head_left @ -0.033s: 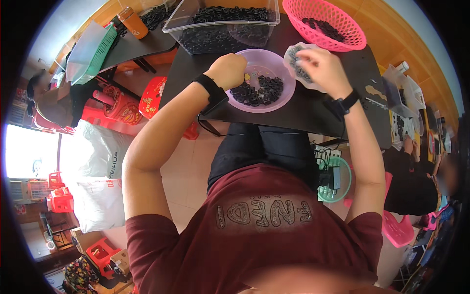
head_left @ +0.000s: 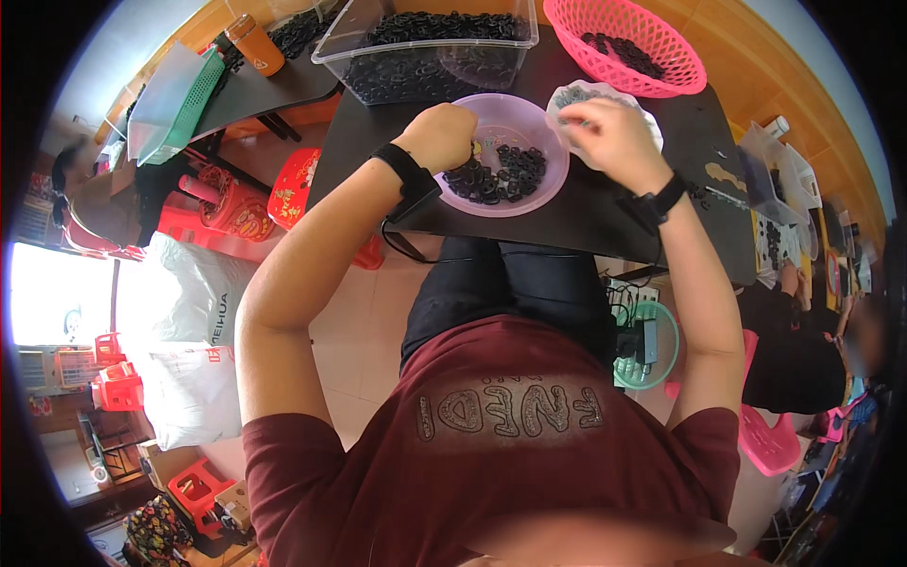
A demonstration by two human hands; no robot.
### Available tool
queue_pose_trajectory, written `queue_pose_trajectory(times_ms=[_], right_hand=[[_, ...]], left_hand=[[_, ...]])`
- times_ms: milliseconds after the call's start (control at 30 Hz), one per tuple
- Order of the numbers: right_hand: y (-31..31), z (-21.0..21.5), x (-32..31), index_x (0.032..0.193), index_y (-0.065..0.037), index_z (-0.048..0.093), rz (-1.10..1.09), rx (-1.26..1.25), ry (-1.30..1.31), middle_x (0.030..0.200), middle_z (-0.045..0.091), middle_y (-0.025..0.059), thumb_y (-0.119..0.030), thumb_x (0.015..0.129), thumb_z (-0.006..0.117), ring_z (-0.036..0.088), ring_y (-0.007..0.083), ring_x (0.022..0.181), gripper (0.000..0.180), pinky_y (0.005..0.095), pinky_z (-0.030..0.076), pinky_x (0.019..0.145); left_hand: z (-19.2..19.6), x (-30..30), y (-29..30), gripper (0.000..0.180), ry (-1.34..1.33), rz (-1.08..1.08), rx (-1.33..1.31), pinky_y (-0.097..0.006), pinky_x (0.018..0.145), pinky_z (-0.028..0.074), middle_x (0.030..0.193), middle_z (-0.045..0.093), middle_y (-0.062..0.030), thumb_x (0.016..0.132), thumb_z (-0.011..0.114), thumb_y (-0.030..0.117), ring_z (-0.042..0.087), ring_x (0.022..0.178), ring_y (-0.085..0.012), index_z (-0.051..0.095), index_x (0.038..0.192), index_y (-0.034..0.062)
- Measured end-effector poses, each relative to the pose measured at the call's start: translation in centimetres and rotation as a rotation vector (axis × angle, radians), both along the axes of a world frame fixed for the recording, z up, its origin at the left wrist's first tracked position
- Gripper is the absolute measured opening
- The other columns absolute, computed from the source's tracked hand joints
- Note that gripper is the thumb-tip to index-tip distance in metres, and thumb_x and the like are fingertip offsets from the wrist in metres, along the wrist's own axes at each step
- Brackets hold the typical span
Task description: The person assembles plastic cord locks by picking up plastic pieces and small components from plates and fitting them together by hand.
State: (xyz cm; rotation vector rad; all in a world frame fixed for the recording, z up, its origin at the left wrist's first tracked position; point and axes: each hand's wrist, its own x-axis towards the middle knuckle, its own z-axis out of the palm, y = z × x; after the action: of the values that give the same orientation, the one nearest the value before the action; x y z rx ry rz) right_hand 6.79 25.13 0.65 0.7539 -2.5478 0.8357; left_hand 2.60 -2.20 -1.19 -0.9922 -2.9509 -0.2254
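A light purple plastic bowl (head_left: 557, 184) sits on the dark table, with many small black ring-like pieces (head_left: 505, 178) and a few tiny yellowish bits inside. Over the bowl's left rim is my left hand (head_left: 439, 134), its fingers curled closed; whatever they hold is hidden behind the hand. To the right of the bowl stands a white scalloped dish (head_left: 647, 118) of small grey parts. My right hand (head_left: 619, 142) hovers over that dish's near left side, slightly blurred, fingertips drawn together toward the bowl. Anything between them is too small to make out.
Behind the bowl stands a clear plastic bin (head_left: 430, 76) full of black pieces. At the back right is a pink perforated basket (head_left: 694, 71) with more of them. An orange cup (head_left: 255, 45) and a green basket (head_left: 184, 113) are at left. Another person sits at far right.
My right hand has shifted slightly left, and its fingers have drawn closer together and point more toward the bowl. The left hand stays where it was.
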Motion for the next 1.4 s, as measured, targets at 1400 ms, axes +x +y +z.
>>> queue_pose_trajectory(times_ms=[1400], right_hand=[[5.1,0.2,-5.0,0.1,-0.003,0.068,-0.185,0.307,-0.112,0.096,0.068,0.0174,-0.014,0.08,0.068,0.065,0.0322,0.094,0.022,0.0402,0.05,0.083]], left_hand=[[2.1,0.5,-1.1,0.028,-0.136,0.042,0.37,-0.037,0.08,0.052,0.094,0.069,-0.0161,0.077,0.073,0.02,0.067,0.089,-0.0316,0.069,0.099,0.0029]])
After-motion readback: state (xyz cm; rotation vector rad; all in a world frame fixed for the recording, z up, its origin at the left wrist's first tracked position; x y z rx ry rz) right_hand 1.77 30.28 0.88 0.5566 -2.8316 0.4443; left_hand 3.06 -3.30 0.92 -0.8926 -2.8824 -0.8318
